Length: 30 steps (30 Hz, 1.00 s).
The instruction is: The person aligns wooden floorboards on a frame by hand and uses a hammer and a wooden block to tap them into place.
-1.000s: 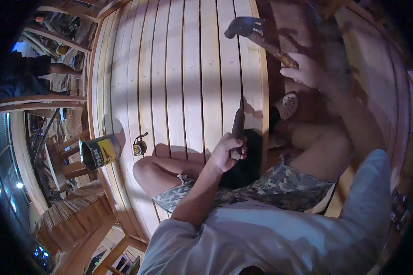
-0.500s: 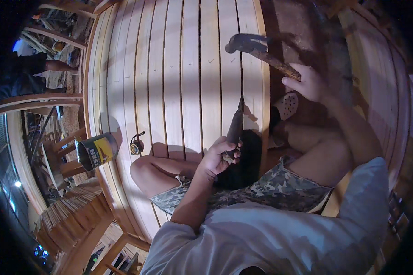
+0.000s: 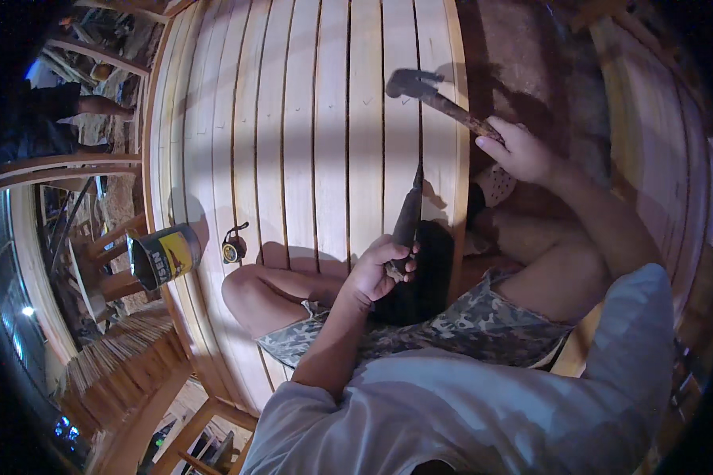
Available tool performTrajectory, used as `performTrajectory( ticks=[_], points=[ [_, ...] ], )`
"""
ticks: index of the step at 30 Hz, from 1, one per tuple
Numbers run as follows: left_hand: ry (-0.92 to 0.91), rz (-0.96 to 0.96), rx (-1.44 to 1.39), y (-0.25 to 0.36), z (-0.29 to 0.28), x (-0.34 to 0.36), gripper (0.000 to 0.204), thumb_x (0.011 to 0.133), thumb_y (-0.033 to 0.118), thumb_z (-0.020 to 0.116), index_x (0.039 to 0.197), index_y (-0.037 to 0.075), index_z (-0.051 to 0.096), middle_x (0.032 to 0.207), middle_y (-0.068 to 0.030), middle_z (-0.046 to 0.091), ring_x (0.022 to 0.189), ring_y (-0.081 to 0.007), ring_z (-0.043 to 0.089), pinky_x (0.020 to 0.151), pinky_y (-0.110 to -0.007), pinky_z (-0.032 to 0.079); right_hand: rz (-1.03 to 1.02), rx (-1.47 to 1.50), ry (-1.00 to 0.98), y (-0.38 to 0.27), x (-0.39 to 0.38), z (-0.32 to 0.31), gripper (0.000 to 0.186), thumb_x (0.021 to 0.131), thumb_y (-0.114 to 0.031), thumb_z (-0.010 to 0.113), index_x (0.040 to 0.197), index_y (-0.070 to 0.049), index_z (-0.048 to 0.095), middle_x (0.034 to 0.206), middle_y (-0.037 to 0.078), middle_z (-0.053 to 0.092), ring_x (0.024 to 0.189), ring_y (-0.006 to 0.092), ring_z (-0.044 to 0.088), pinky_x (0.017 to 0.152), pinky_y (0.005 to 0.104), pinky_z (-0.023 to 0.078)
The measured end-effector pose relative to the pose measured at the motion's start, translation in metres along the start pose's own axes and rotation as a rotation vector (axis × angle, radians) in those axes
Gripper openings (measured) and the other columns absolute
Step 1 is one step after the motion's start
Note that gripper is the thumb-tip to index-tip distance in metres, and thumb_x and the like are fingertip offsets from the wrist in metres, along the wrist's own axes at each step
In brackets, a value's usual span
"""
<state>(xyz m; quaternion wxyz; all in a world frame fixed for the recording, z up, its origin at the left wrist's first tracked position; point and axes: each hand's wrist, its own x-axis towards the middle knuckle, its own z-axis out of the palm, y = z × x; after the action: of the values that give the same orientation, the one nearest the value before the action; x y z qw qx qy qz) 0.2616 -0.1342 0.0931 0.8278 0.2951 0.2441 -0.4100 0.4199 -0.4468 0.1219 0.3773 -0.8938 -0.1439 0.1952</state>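
My left hand [image 3: 382,267] is closed round a dark, tapered, spike-like tool [image 3: 408,214]. Its narrow tip points away from me and meets the dark gap between two pale boards of the slatted wooden surface [image 3: 331,158]. My right hand [image 3: 521,152] grips a claw hammer [image 3: 451,108] by its worn wooden handle, over the right edge of the boards. The hammer's head is raised beyond the spike's tip, apart from it. Small pencil ticks run in a row across the boards.
Beside my left knee lies a small tape measure [image 3: 231,252] with a wrist strap. An open tin [image 3: 163,256] with a yellow and dark label stands at the left edge. A bundle of thin wooden strips [image 3: 123,348] lies lower left. Another person's arm [image 3: 103,106] shows at far left.
The hammer and my right hand have shifted slightly left and toward me. My left hand keeps the spike at the same gap. My view of the boards has moved a little.
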Motion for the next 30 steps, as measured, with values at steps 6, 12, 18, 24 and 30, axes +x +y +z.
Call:
performTrajectory(
  ticks=[6,12,18,24,30],
  points=[
    [0.053,-0.008,0.021,-0.004,-0.005,0.0,0.024,0.082,0.016,0.065,0.099,-0.001,0.059,0.079,-0.0056,0.059,0.067,-0.0158,0.059,0.057,-0.03,0.05,0.119,-0.136,-0.023,0.005,0.017,0.014,0.035,0.098,-0.034,0.059,0.097,0.001,0.056,0.081,0.024,0.063,0.075,0.0393,0.064,0.068,0.0474,0.047],
    [0.16,-0.012,0.05,0.001,0.02,-0.005,0.021,0.084,0.015,0.064,0.098,0.001,0.057,0.081,-0.0076,0.059,0.067,-0.0175,0.06,0.057,-0.032,0.05,-0.034,-0.027,0.103,0.007,0.016,0.009,0.034,0.097,-0.033,0.061,0.099,0.0,0.058,0.08,0.024,0.062,0.075,0.0379,0.064,0.068,0.0459,0.048],
    [0.275,-0.069,0.088,0.008,0.062,-0.049,0.025,0.086,0.012,0.063,0.105,0.002,0.051,0.093,-0.01,0.057,0.073,-0.0208,0.058,0.063,-0.036,0.049,0.028,-0.094,0.044,0.026,0.017,0.017,0.035,0.097,-0.034,0.062,0.097,0.001,0.058,0.078,0.023,0.061,0.071,0.0365,0.061,0.067,0.0454,0.047],
    [0.237,0.072,0.043,0.014,0.061,-0.076,0.028,0.083,0.007,0.061,0.109,-0.002,0.054,0.093,-0.0132,0.057,0.07,-0.0223,0.059,0.055,-0.037,0.048,-0.025,-0.048,0.118,0.022,0.018,0.01,0.034,0.097,-0.034,0.061,0.1,0.0,0.06,0.079,0.024,0.061,0.072,0.0356,0.061,0.068,0.0451,0.048],
    [0.273,0.111,0.029,0.016,0.05,-0.065,0.026,0.083,0.006,0.061,0.106,-0.002,0.054,0.091,-0.0141,0.059,0.068,-0.0221,0.06,0.053,-0.037,0.047,0.02,-0.078,0.071,0.019,0.014,0.012,0.035,0.097,-0.034,0.061,0.101,0.0,0.059,0.084,0.024,0.062,0.078,0.0403,0.062,0.07,0.0474,0.048]
  ],
)
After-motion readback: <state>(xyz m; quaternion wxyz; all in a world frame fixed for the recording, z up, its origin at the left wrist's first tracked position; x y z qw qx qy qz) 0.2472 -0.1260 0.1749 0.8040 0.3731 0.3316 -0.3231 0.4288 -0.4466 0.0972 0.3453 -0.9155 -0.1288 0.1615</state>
